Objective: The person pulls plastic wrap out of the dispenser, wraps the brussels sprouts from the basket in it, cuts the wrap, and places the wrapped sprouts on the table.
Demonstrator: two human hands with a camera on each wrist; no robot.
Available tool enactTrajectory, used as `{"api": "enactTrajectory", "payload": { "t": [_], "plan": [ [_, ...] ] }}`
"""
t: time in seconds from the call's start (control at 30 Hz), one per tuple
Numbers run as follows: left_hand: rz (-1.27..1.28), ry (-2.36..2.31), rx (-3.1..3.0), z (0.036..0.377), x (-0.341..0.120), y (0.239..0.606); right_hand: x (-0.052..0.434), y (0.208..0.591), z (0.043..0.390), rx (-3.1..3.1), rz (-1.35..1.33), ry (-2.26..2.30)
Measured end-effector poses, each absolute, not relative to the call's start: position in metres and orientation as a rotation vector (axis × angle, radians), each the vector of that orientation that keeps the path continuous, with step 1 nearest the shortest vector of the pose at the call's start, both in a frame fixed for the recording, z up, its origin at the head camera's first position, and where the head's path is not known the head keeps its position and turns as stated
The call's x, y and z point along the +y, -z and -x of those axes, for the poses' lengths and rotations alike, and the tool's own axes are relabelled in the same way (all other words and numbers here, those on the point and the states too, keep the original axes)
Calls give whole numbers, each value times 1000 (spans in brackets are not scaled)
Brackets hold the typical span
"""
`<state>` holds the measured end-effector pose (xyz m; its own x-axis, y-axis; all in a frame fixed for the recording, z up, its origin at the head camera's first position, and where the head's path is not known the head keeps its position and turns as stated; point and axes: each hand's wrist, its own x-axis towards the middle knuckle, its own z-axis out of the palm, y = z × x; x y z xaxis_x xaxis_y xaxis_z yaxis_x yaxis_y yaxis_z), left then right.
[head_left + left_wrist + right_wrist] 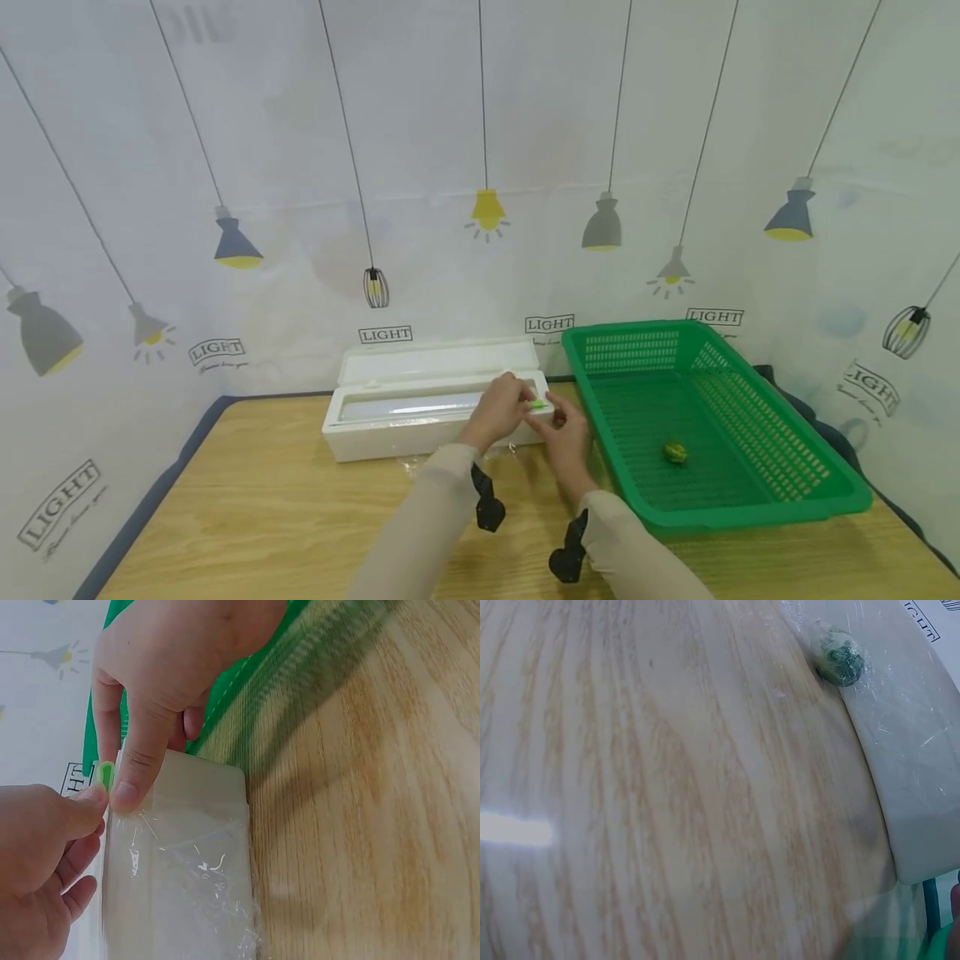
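Head view first: I see a white box (420, 408) lying on the wooden table (262, 517) with its lid tipped back against the wall, a long roll of clear film inside it. My left hand (498, 410) and right hand (564, 433) meet at the box's right end, both pinching a small green tab (537, 404) on the front rim. Just right of the box stands a green basket (817, 479), holding a single small yellow-green ball (674, 452) on its floor. Left wrist view: the left thumb (82, 810) and the right hand's curled fingers (139, 769) close on the tab (106, 775) from both sides, and wrinkled clear film (187, 862) covers the box end below. Right wrist view: mostly bare table, the box's rounded edge (915, 772) at right, a dark green lump (840, 656) under film beside it; the right hand barely shows here.
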<state>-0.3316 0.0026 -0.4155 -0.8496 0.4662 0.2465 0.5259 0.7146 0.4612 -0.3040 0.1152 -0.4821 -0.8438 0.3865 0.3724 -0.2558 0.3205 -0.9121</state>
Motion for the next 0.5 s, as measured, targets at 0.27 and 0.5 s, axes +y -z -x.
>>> {"api": "enactTrajectory", "payload": {
  "t": [0.27,0.5],
  "plan": [
    [800,759,-2838,332,1,416,115,479,302,-2054,117,-1579],
    [810,770,-2827,331,-4,416,116,478,302,-2067,120,-1543]
  ]
}}
